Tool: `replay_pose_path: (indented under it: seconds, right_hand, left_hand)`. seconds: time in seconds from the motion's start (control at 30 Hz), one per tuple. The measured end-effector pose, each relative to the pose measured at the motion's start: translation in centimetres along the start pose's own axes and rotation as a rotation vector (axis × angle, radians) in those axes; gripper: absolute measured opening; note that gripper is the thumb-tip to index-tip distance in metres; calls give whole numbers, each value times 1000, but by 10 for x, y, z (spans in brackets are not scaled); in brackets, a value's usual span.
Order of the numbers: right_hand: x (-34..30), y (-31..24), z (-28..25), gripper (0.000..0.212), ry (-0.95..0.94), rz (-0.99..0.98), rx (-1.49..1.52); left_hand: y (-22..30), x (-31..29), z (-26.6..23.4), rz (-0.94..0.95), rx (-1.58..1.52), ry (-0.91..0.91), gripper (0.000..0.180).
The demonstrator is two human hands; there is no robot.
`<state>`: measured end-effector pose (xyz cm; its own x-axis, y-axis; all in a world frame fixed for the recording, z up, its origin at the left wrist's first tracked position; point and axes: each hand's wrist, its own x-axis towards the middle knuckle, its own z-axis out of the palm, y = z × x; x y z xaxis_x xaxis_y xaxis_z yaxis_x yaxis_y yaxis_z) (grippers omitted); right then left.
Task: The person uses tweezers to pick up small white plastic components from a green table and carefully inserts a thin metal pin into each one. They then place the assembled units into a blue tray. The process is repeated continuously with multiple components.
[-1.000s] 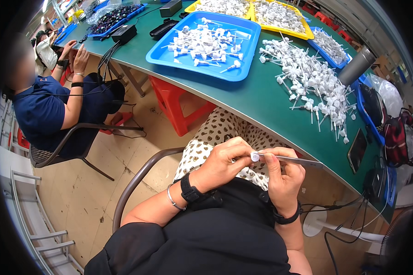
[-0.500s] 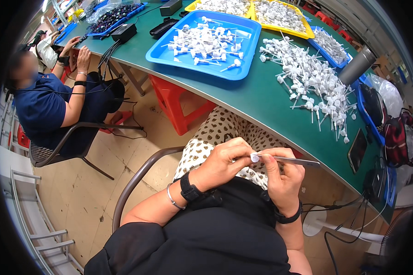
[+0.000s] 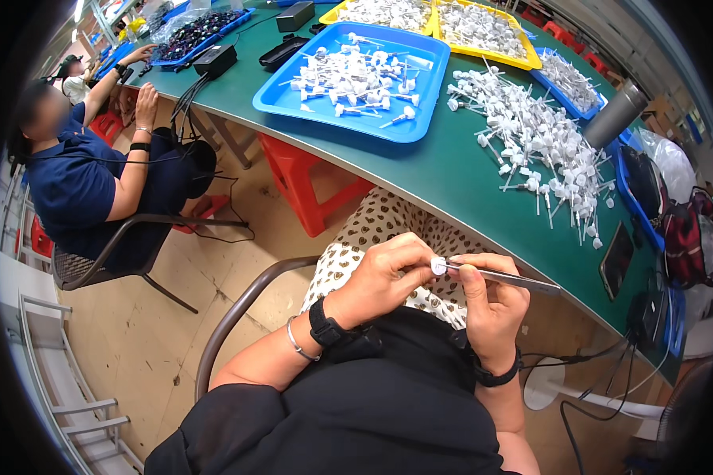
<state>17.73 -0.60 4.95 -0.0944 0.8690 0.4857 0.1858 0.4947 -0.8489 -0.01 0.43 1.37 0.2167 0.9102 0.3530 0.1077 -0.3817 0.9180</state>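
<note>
Above my lap, my left hand [image 3: 388,277] pinches a small white plastic round-headed part [image 3: 438,266] between thumb and fingertips. The stem of this piece, if it has one, is hidden by my fingers. My right hand [image 3: 493,309] is closed on a thin, flat metal tool [image 3: 527,282], narrow toward the left and wider at the right end; its exact kind I cannot make out. Its narrow end meets the white part or lies right beside it. A loose heap of similar white parts with thin stems [image 3: 531,131] lies on the green table [image 3: 451,170].
A blue tray [image 3: 265,99] of white parts sits ahead, with yellow trays [image 3: 523,59] behind it. A grey cylinder [image 3: 618,115], a phone [image 3: 616,261] and cables are to the right. A red stool [image 3: 293,182] stands under the table edge; a seated person [image 3: 79,182] works at left.
The metal tool's wide end has swung slightly right and down, and more of the white part's face shows. At left, the other person's far arm has reached out toward a tray.
</note>
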Motion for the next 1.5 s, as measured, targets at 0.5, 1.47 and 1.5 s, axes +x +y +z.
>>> replay_pose_path:
  seconds: [0.5, 1.47, 1.5]
  right_hand:
    - [3, -19, -16, 13, 188, 31, 213]
    - [7, -21, -35, 17, 276, -33, 214]
    - [6, -20, -37, 17, 306, -37, 201]
  left_hand:
    - [63, 63, -46, 228, -90, 172, 12]
    - [153, 215, -84, 283, -285, 77, 21]
    - [143, 195, -74, 244, -188, 26, 21]
